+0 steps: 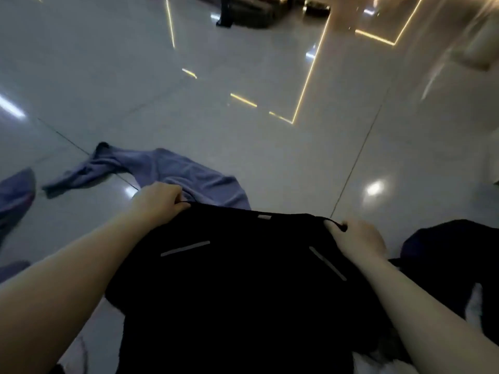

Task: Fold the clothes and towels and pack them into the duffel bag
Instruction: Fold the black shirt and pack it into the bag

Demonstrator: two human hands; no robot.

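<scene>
Glossy pale tiled floor [243, 147], dim, streaked with thin yellow light lines and white glints; dark furniture at 12 o'clock, blurred.

Left hand [158, 202] at about 9 o'clock of the black garment [243, 279], knuckles up, fingers curled under, grip clenched on the garment's top edge. Forearm running in from the lower left corner, bare. Right hand [356, 238] at about 2 o'clock of the garment, thumb and fingers pinching the opposite end of the same top edge, a bit of black cord or hem showing at the fingertips. Right forearm coming in from the lower right, bare.

Black garment stretched between both grips, hanging down toward 6 o'clock, with two grey reflective strips on its face and a small grey tab at the collar edge.

Just beyond the left hand, toward 11 o'clock, a blue-purple towel [167, 171] lying crumpled on the floor, partly hidden by the garment. More blue cloth [16, 195] at the 9 o'clock edge. Dark bundle [453, 255] at 3 o'clock, too dim to identify.
</scene>
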